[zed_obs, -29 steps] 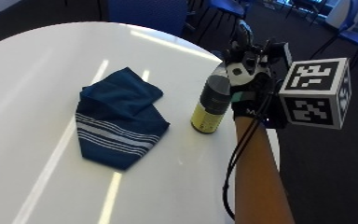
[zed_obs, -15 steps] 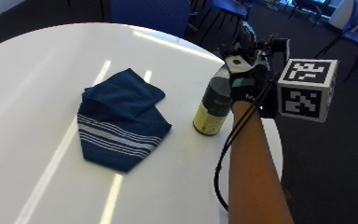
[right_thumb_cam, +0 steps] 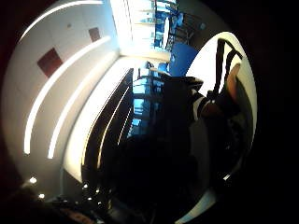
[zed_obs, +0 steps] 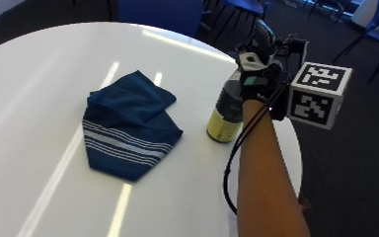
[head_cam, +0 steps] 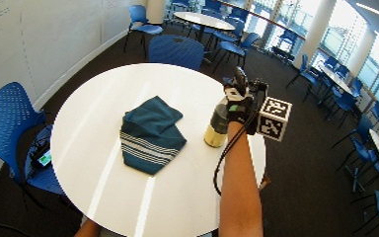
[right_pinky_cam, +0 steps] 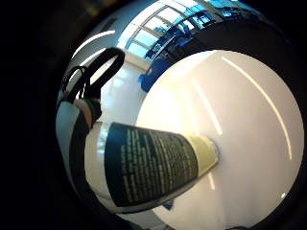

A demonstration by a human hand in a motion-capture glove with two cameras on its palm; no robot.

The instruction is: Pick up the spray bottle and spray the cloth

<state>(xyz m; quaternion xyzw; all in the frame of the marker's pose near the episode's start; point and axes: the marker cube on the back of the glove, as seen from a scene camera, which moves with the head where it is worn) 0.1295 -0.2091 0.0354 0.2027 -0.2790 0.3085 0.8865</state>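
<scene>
Gloved right hand (zed_obs: 258, 74) up against the top of the spray bottle (zed_obs: 225, 116), at its far-right side; cannot tell whether the fingers curl round it or merely rest beside it. In the little-finger palm view, bottle (right_pinky_cam: 148, 163) filling much of the picture, so close to the palm; dark label panel with rows of pale small print, too fine to read, no brand name legible. Pale yellow lower body below the dark label, dark cap or head at the top, mostly hidden by the hand in the outside view. Stands upright on the round white table (zed_obs: 38, 64), long axis vertical, base flat on the tabletop near the table's right edge. Cannot tell which way the nozzle faces.

Just left of the bottle, apart from it, a dark blue cloth (zed_obs: 129, 126) lying folded and rumpled, with a band of white stripes across its nearer end; near the middle of the table, long axis running from far to near. In the wide view, same layout: cloth (head_cam: 151, 133) centre, bottle (head_cam: 215, 127) to its right, hand (head_cam: 241, 94) on top. Blue chairs (head_cam: 176, 49) round the table on dark carpet.
</scene>
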